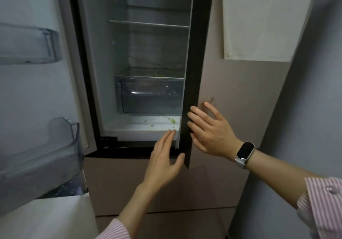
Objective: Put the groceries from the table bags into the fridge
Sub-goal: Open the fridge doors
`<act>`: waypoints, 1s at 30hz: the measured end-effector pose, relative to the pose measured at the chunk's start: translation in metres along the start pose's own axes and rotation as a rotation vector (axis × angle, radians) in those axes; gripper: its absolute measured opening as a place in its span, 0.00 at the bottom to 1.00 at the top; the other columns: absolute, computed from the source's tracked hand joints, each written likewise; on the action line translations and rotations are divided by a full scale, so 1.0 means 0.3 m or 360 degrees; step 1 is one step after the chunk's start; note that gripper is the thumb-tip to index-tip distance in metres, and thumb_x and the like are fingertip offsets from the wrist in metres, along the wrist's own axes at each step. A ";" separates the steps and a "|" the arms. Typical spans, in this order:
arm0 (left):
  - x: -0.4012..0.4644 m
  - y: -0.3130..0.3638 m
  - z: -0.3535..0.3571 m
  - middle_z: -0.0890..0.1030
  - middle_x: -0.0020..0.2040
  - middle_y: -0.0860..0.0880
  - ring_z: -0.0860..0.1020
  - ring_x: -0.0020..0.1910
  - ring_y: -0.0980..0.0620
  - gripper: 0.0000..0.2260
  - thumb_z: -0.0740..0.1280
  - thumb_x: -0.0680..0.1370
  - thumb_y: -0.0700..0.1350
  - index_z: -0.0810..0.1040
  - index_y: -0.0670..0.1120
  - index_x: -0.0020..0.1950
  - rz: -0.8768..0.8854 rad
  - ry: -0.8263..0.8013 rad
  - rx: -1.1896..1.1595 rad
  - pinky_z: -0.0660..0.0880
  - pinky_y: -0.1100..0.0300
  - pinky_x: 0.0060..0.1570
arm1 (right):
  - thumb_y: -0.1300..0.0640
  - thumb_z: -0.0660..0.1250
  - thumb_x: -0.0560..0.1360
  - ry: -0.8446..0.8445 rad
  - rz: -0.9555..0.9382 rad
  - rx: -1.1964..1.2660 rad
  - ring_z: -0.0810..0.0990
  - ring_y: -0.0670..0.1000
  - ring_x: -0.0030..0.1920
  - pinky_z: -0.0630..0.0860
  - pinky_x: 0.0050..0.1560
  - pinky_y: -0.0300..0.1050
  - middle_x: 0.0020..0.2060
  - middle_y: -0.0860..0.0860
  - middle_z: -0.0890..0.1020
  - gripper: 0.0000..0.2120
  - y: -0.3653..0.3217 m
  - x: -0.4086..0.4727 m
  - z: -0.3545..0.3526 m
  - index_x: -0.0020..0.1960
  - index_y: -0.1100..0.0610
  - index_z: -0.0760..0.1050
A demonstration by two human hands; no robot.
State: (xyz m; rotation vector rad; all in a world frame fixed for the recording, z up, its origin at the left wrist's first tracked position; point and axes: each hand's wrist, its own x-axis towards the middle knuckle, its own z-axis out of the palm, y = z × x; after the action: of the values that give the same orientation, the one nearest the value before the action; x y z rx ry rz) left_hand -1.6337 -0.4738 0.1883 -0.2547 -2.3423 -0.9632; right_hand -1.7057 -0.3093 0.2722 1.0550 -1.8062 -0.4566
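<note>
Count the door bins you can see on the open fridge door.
2. One bin sits high on the door at the left; the other bin hangs lower down. More may lie above the picture.

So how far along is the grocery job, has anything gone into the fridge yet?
Barely begun. Done: the fridge door stands open. In hand: nothing; the left hand and right hand are both open and empty at the fridge's lower right edge. Left: everything. The glass shelves and clear crisper drawer hold no groceries, only green scraps on the floor.
</note>
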 end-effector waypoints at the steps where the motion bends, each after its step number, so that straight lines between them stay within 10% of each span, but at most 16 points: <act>1: 0.005 0.014 0.009 0.53 0.73 0.61 0.50 0.70 0.65 0.31 0.63 0.77 0.52 0.49 0.57 0.74 0.0007 -0.0017 -0.0049 0.54 0.61 0.69 | 0.52 0.58 0.74 0.0059 0.0034 0.0037 0.71 0.56 0.65 0.60 0.69 0.59 0.58 0.57 0.79 0.16 -0.008 -0.037 -0.019 0.53 0.59 0.78; 11: -0.080 0.299 0.206 0.50 0.75 0.57 0.48 0.75 0.54 0.34 0.59 0.75 0.59 0.45 0.55 0.75 0.0597 -0.0109 -0.0003 0.52 0.54 0.70 | 0.54 0.56 0.75 0.0330 0.0554 0.0171 0.53 0.52 0.74 0.57 0.70 0.59 0.65 0.55 0.64 0.21 0.020 -0.505 -0.241 0.67 0.56 0.63; 30: -0.071 0.819 0.604 0.63 0.74 0.46 0.59 0.72 0.42 0.28 0.59 0.72 0.59 0.67 0.49 0.70 0.0989 -0.0333 0.0905 0.66 0.38 0.62 | 0.54 0.49 0.81 -0.0648 0.1588 0.0804 0.44 0.51 0.75 0.44 0.74 0.43 0.76 0.54 0.46 0.26 0.271 -0.954 -0.527 0.75 0.58 0.44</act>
State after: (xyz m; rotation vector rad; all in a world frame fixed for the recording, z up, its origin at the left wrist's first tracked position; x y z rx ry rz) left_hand -1.6040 -0.1703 0.2158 -0.8109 -2.3709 0.0327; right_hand -1.5577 -0.0077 0.2458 0.2418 -2.6072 0.4478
